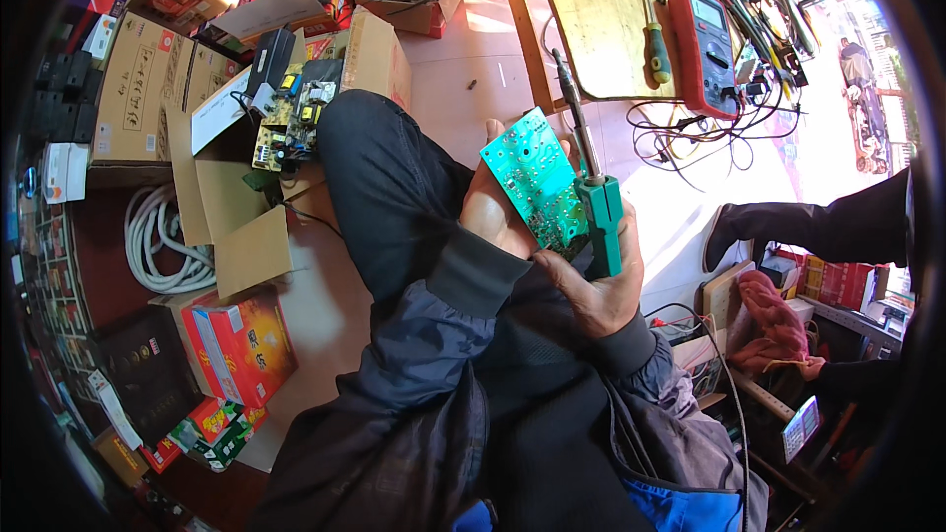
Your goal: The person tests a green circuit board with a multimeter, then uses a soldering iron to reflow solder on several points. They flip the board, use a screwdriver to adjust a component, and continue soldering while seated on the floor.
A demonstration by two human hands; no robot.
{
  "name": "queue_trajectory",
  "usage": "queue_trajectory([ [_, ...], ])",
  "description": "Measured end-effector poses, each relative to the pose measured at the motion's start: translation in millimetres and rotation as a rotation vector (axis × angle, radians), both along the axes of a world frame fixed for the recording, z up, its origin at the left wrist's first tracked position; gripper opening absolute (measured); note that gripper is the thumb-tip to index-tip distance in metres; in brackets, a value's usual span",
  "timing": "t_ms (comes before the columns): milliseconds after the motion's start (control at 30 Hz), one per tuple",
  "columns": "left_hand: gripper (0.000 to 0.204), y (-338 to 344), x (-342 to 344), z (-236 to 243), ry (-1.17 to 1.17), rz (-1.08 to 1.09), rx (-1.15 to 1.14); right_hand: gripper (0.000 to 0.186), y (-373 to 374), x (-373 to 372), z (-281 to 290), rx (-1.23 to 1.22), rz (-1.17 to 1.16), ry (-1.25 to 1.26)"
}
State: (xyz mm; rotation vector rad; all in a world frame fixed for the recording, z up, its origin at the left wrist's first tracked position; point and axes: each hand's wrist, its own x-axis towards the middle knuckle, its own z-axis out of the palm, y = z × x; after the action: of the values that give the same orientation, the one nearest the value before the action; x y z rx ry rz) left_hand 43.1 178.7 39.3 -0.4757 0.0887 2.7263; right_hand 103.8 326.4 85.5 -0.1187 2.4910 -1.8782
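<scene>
My left hand (493,212) holds a green circuit board (532,182) tilted above my lap, solder side facing up. My right hand (601,281) grips the green handle of a soldering iron (589,182); its dark metal tip points up and away past the board's right edge. My raised knee in dark trousers (379,172) sits just left of the board.
A wooden board (601,25) on the floor ahead carries a screwdriver (655,39) and a red multimeter (705,44) amid tangled wires. Open cardboard boxes (236,207) with circuit boards (291,118) stand at left, with red boxes (241,340) and a white hose (158,246). Another person's dark leg (818,227) lies at right.
</scene>
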Motion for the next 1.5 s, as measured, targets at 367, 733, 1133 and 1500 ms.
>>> queue_trajectory([
  [367, 0.061, -1.3, 2.4, -11.0, 0.081, -0.008, 0.047, 0.049, -1.3, 3.4, 1.8, 0.067, -0.003, 0.018],
  [733, 0.061, -8.1, 6.5, 1.4, 0.062, 0.003, 0.036, 0.049, -1.2, 3.8, 1.1, 0.042, 0.035, 0.017],
  [1133, 0.041, -25.2, 5.3, -16.7, 0.014, 0.106, 0.114, 0.035, 56.0, 8.2, 24.9, 0.030, -0.027, -0.218],
  [1500, 0.045, -25.7, 2.3, -21.6, 0.111, 0.089, 0.046, 0.032, 71.9, 9.2, 36.9, 0.182, 0.077, -0.141],
])
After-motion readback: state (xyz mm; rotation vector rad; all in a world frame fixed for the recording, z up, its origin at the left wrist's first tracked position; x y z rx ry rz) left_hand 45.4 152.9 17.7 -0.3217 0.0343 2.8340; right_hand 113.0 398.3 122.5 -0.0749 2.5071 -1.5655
